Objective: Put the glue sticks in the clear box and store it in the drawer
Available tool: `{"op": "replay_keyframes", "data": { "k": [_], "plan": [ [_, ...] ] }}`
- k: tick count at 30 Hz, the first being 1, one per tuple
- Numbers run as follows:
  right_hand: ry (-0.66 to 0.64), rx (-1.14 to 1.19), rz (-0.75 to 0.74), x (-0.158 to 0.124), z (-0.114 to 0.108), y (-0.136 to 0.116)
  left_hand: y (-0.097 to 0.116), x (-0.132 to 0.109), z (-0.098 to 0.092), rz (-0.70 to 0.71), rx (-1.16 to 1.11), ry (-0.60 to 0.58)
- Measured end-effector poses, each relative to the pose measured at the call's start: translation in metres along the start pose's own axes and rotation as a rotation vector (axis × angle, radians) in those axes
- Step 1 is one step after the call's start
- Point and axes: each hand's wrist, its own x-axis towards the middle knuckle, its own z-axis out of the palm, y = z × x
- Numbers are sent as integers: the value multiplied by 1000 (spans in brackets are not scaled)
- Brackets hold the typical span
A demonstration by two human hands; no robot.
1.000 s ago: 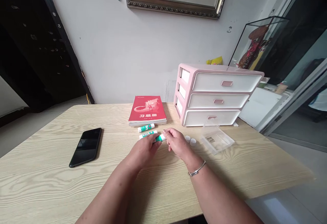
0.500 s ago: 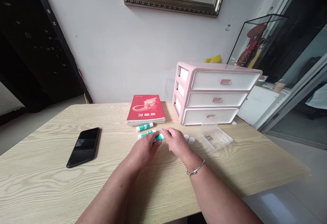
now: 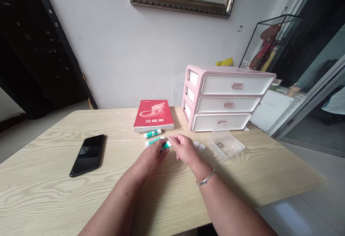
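Fingers of the left hand (image 3: 152, 156) form a clenched grip around a glue stick (image 3: 167, 145), which lies crosswise in front of the person, nearly level, its long axis running left to right with the teal end pointing at the right hand (image 3: 185, 149). That hand is the nearer to the teal end; its fingertips (image 3: 172, 139) meet the stick there, though how firmly they grasp cannot be told. A silver bangle (image 3: 206, 177) circles the right wrist. Just behind the left hand lies a second glue stick (image 3: 154, 142), with a third glue stick (image 3: 152, 134) beyond it, just in front of a red book (image 3: 153, 115). To the right, two small white caps (image 3: 196, 144) and a clear plastic box (image 3: 226, 144) sit on the worktop (image 3: 54, 185); a phone (image 3: 86, 155) lies left, and pink drawers (image 3: 228, 97) stand farther back.
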Motion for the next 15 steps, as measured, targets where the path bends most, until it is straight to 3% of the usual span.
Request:
{"op": "replay_keyframes", "data": {
  "k": [3,6,10,15],
  "plan": [
    [-24,108,-54,-2,-2,-1,3,0,-6,-85,-287,-44],
    [0,129,-109,-6,-4,-6,5,-1,-10,-195,-491,36],
    [28,28,-161,-7,-1,-7,7,-1,-8,-294,-506,192],
    [-8,-44,-189,-5,5,1,4,1,-10,-376,-602,265]
  ]
}}
